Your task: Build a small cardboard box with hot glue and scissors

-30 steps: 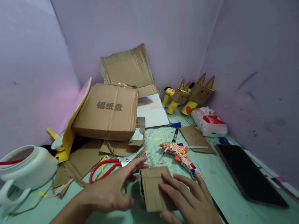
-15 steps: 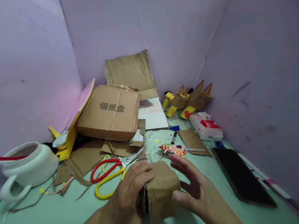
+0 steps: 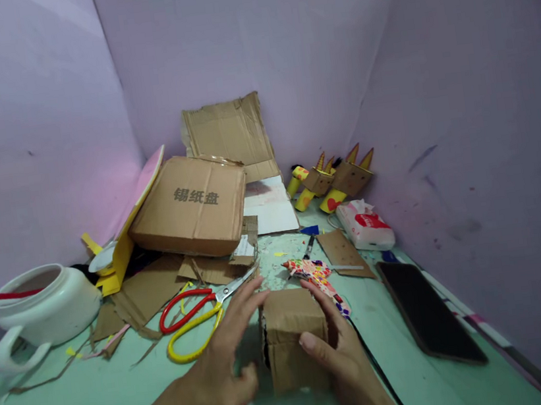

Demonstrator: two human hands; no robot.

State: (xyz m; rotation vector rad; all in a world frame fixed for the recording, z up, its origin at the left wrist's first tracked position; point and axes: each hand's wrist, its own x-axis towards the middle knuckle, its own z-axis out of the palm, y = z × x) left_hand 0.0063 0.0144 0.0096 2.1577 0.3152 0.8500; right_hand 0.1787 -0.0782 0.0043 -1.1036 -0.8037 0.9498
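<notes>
A small folded cardboard box (image 3: pixel 295 332) stands on the green tabletop right before me, its left edge rough and dark where the side gapes. My right hand (image 3: pixel 337 346) grips it, thumb on the front face and fingers along the right side. On the other side, my left hand (image 3: pixel 225 354) is held open beside the box, fingers stretched out and thumb apart. Scissors (image 3: pixel 201 318) with one red and one yellow handle lie just beyond my left hand. A flower-patterned glue gun (image 3: pixel 312 271) lies behind the box, its black cord running past my right hand.
At left stands a white pot (image 3: pixel 48 308) with a handle. Behind it are cardboard scraps (image 3: pixel 149 288) and a large carton (image 3: pixel 191 206). On the right lie a phone (image 3: pixel 429 311), a tissue pack (image 3: pixel 366 224) and a cardboard piece (image 3: pixel 344 254); horned cardboard figures (image 3: pixel 347 179) stand behind.
My left hand has let go of the small box and opened, moving slightly left. My right hand has closed in on the box's right side. The view has shifted slightly to the right.
</notes>
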